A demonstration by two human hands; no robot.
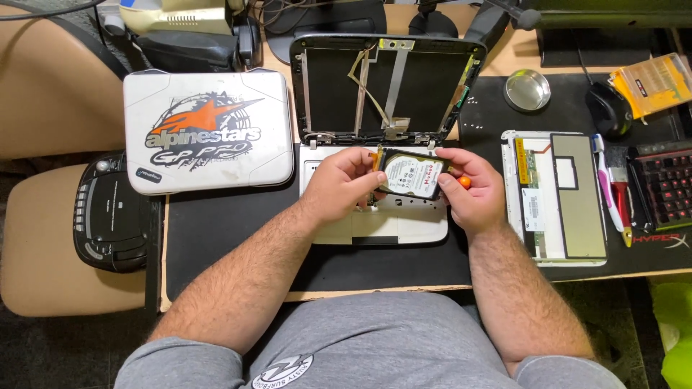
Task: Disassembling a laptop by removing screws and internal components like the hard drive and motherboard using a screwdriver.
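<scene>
A small silver hard drive (411, 175) with a white label is held above the white base of an opened laptop (404, 227). My left hand (344, 181) grips the drive's left edge. My right hand (472, 189) holds its right edge and also clasps a tool with an orange handle tip (465, 182). The laptop's lid (388, 83) stands open with its screen panel removed, showing bare metal strips and a flat cable inside the dark frame.
A closed white laptop (207, 130) with a sticker lies at the left. The removed screen panel (555, 194) lies at the right, beside a toothbrush (604, 184), a red-handled brush (620, 194), a keyboard (667, 186), a mouse (608, 108), a small metal dish (527, 90) and a yellow bit case (652, 83). A black radio (109, 212) sits on a stool.
</scene>
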